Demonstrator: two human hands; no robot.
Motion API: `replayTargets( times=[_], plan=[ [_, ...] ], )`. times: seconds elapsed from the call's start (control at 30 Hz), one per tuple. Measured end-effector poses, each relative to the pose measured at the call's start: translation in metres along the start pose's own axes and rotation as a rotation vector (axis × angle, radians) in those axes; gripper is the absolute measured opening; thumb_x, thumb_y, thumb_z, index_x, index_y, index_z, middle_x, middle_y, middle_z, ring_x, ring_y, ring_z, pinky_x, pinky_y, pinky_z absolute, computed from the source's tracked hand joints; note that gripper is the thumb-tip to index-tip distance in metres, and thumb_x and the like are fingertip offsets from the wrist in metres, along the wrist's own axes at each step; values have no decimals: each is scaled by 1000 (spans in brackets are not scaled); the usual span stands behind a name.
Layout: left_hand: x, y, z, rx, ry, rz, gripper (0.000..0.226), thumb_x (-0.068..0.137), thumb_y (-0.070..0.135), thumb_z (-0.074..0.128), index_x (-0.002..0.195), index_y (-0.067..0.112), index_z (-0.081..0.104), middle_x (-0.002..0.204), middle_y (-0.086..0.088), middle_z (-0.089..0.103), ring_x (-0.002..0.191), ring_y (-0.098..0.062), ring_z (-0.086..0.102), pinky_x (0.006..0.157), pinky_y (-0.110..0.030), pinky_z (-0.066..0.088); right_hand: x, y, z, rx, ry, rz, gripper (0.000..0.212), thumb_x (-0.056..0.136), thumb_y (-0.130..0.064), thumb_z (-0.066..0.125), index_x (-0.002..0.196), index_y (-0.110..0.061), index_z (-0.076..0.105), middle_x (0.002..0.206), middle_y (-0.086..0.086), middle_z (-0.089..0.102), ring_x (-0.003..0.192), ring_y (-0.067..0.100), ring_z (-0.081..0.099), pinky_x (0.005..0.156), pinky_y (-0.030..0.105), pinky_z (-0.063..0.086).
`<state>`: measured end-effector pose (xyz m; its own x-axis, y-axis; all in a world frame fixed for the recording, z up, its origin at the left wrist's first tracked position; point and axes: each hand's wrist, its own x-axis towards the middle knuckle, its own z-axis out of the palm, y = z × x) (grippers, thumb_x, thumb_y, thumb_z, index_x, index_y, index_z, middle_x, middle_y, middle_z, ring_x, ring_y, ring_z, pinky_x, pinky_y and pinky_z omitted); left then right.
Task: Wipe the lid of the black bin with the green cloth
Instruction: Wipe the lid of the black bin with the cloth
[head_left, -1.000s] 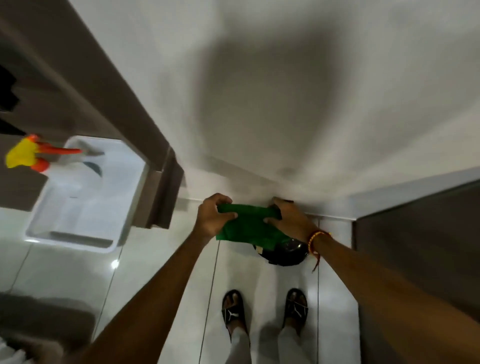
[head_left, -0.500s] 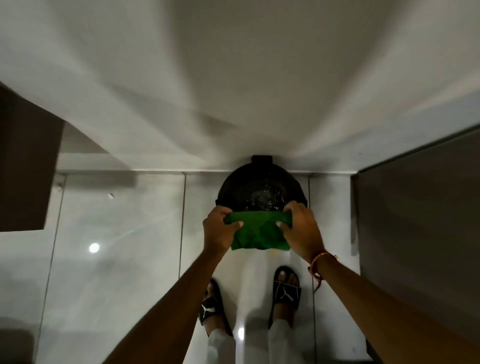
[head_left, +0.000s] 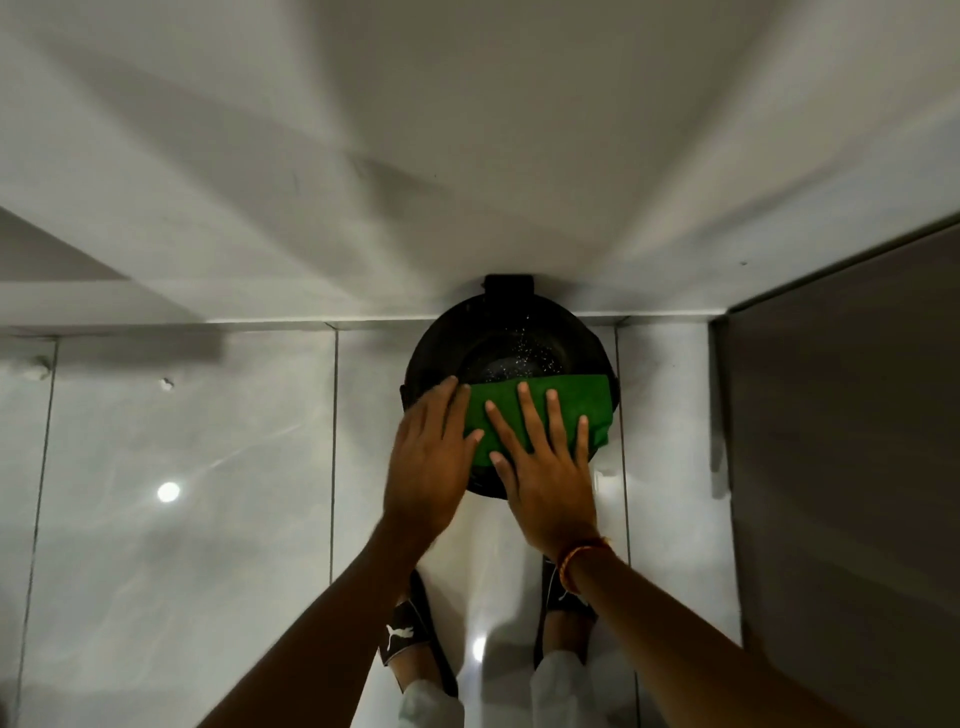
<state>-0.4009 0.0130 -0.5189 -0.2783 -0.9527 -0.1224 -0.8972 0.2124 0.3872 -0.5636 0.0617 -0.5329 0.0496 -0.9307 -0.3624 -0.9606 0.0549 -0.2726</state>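
The round black bin lid (head_left: 501, 340) lies below me against the wall, speckled with pale dust on its far half. A folded green cloth (head_left: 576, 402) is spread flat over the lid's near half. My right hand (head_left: 545, 467) presses flat on the cloth with its fingers spread. Flat at the cloth's left edge is my left hand (head_left: 431, 457), slightly blurred, its fingertips over the lid's left rim. The near part of the lid is hidden under both hands.
The bin stands on glossy pale floor tiles (head_left: 182, 467) at the foot of a white wall (head_left: 467, 156). A dark panel (head_left: 841, 441) rises close on the right. My feet in black sandals (head_left: 410, 639) stand just in front of the bin.
Both hands have let go of the pinched cloth corners and laid it flat on the lid, palms down. The view has tilted down and closed in on the bin.
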Motion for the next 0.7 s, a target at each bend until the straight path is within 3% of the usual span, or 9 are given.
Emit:
replayTargets(
  times=[0.07, 0.2, 0.37, 0.7],
  plan=[
    [-13, -4, 10, 68, -70, 89, 57, 104, 38, 35, 154, 10, 26, 164, -11, 26, 152, -29, 24, 120, -47, 31, 2, 4, 5, -16, 21, -6, 58, 107, -52, 24, 162, -42, 8, 174, -2, 1, 161, 29, 0, 126, 65, 9],
    [-21, -12, 22, -48, -149, -90, 69, 103, 52, 18, 159, 13, 4, 169, -6, 5, 156, -19, 4, 126, -39, 13, 10, 20, 6, -16, 70, -32, 59, 107, -52, 25, 162, -43, 8, 174, -5, 1, 162, 26, -2, 127, 64, 9],
    [-17, -29, 23, -5, -208, -108, 72, 102, 54, 16, 158, 9, 8, 167, -11, 7, 155, -22, 7, 125, -43, 20, 29, 35, -3, -56, 83, -17, 60, 106, -53, 28, 162, -44, 8, 174, -5, 2, 162, 27, 2, 125, 66, 12],
    [-17, -30, 26, -13, -248, -122, 78, 100, 51, 39, 158, 10, 5, 168, -10, 4, 155, -23, 7, 125, -44, 20, 103, 13, -28, -52, 105, 27, 59, 106, -55, 26, 162, -43, 11, 174, -2, 5, 161, 32, 6, 125, 66, 11]
  ],
)
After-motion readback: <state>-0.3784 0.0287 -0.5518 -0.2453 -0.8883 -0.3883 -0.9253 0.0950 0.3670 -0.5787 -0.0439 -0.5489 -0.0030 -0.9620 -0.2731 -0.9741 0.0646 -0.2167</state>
